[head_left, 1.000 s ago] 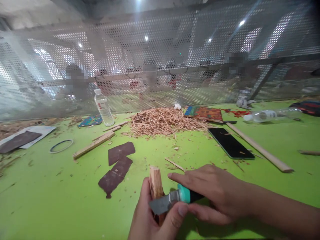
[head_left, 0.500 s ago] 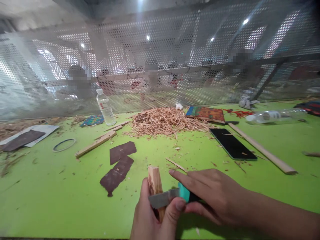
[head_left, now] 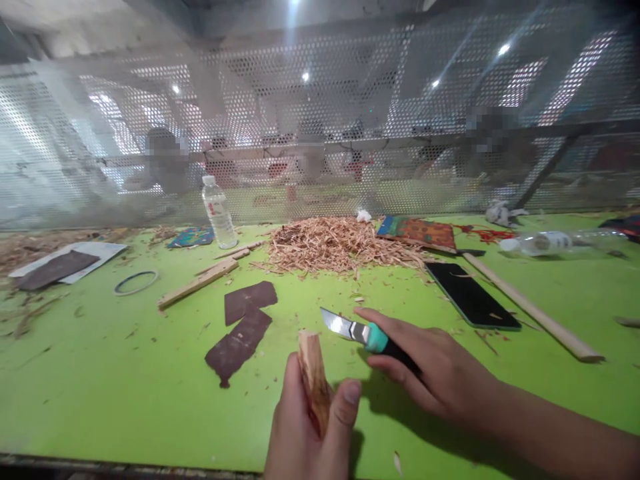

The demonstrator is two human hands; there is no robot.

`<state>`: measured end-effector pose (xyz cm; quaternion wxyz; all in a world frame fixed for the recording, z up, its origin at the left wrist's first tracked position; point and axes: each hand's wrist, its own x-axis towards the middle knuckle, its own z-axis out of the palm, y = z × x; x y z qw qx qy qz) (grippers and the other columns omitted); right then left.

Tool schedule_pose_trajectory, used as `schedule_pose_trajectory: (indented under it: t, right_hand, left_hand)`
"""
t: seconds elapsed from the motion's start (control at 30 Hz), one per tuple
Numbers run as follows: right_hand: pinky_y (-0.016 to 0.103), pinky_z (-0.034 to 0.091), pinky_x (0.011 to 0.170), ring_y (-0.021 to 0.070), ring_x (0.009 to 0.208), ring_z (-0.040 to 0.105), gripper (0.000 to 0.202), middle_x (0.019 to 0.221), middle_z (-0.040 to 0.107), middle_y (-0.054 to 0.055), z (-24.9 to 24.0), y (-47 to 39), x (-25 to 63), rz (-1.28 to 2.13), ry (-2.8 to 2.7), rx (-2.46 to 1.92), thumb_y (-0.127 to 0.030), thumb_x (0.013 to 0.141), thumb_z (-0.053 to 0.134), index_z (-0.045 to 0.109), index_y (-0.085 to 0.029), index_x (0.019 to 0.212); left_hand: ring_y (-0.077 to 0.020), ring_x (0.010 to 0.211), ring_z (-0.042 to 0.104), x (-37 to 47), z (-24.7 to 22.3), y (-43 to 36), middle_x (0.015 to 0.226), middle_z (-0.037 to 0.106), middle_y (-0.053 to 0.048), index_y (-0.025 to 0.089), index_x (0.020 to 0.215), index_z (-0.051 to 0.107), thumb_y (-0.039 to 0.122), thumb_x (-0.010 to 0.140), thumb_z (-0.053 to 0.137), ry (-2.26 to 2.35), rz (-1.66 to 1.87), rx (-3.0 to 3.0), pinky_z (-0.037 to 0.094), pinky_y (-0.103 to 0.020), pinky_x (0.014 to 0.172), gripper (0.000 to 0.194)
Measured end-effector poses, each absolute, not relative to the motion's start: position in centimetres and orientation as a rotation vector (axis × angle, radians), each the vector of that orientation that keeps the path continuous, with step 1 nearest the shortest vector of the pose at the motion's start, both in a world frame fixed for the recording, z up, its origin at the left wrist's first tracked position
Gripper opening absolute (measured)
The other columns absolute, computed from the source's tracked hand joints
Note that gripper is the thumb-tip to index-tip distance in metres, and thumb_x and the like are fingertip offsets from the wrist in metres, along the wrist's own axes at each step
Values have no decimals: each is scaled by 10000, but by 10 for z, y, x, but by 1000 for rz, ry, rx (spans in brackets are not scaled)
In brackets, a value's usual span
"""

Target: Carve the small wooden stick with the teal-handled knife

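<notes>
In the head view, my left hand (head_left: 310,420) is closed around a short piece of wood (head_left: 314,373), which points up and away with its cut end showing. My right hand (head_left: 435,367) grips a carving knife (head_left: 377,338) by its black and teal handle. The knife's bare blade points left, above and to the right of the wood's top end, and is apart from it. Two pieces of brown sandpaper (head_left: 240,343) lie on the green table (head_left: 125,387), to the left of the wood.
Behind my hands lies a heap of wood shavings (head_left: 320,247). A phone (head_left: 473,297) and a wooden rod (head_left: 535,310) are on the right, near a lying bottle (head_left: 555,243). To the left are an upright bottle (head_left: 219,213), a wooden strip (head_left: 200,283) and a ring (head_left: 136,283). A mesh screen (head_left: 260,120) stands behind.
The knife blade has come off the wood; my right hand has lifted it up and away to the right. My left hand still holds the wood. The whole view has shifted slightly.
</notes>
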<state>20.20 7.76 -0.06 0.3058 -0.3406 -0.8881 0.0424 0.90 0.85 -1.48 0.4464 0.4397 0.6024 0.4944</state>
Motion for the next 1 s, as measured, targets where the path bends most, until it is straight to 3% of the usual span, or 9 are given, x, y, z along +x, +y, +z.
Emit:
schedule_pose_trajectory:
  t: [0.1, 0.27, 0.4, 0.47, 0.53, 0.67, 0.83, 1.0]
  right_hand:
    - [335, 602, 832, 246, 1023, 764, 418, 1207, 764, 142, -7, 83, 205, 185, -2338, -903, -379, 1082, 451, 492, -155, 1433]
    - [326, 584, 854, 235, 1008, 758, 480, 1239, 750, 151, -7, 79, 201, 253, -2391, -839, -278, 992, 542, 490, -144, 1450]
    - [327, 578, 797, 238, 966, 757, 534, 1206, 757, 152, -1, 75, 197, 251, -2501, -778, -227, 895, 527, 498, -125, 1419]
    - [328, 565, 763, 241, 913, 753, 490, 1135, 771, 134, 0, 74, 195, 268, -2545, -779, -234, 866, 544, 542, -141, 1347]
    - [311, 528, 676, 227, 776, 729, 359, 962, 771, 88, 0, 73, 194, 267, -2605, -777, -258, 850, 576, 596, -165, 1196]
    - [291, 412, 573, 188, 610, 632, 150, 756, 683, 16, -3, 75, 194, 176, -2748, -749, -341, 879, 622, 553, -217, 927]
    - [293, 334, 548, 178, 575, 575, 169, 698, 638, 2, -4, 74, 194, 90, -2758, -785, -367, 907, 587, 496, -238, 847]
    - [302, 304, 549, 171, 545, 544, 161, 680, 633, 7, -4, 67, 193, -91, -2637, -823, -260, 991, 478, 525, -226, 841]
  left_hand:
    - [-297, 1070, 638, 6, -11, 10, 1020, 701, -91, 181, 1294, 585, 771, 799, 662, 1384, 1209, 1071, 519, -345, 917, 775]
    - [-272, 949, 638, 1, -6, 11, 861, 639, -59, 140, 1289, 562, 774, 736, 730, 1217, 1134, 1127, 525, -323, 838, 857]
    - [-333, 1185, 616, 5, -15, 10, 1188, 682, -150, 152, 1315, 550, 747, 623, 835, 1154, 1206, 1003, 500, -359, 1013, 956]
    - [-373, 1327, 553, 8, -22, 9, 1399, 607, -198, 158, 1431, 456, 695, 594, 880, 1197, 1242, 917, 469, -392, 1085, 1082]
    - [-394, 1368, 530, 9, -28, 8, 1478, 553, -227, 147, 1511, 356, 631, 599, 902, 1256, 1244, 902, 468, -414, 1097, 1168]
    - [-401, 1305, 588, 5, -32, 5, 1366, 648, -206, 153, 1530, 352, 552, 625, 918, 1224, 1179, 961, 532, -410, 1026, 1139]
    - [-386, 1253, 612, 1, -24, 4, 1362, 649, -185, 155, 1514, 385, 465, 615, 944, 1335, 1151, 983, 555, -362, 971, 1103]
    - [-318, 1018, 688, 3, -16, 5, 1064, 746, -95, 171, 1431, 508, 447, 659, 913, 1336, 1120, 1091, 573, -320, 863, 914]
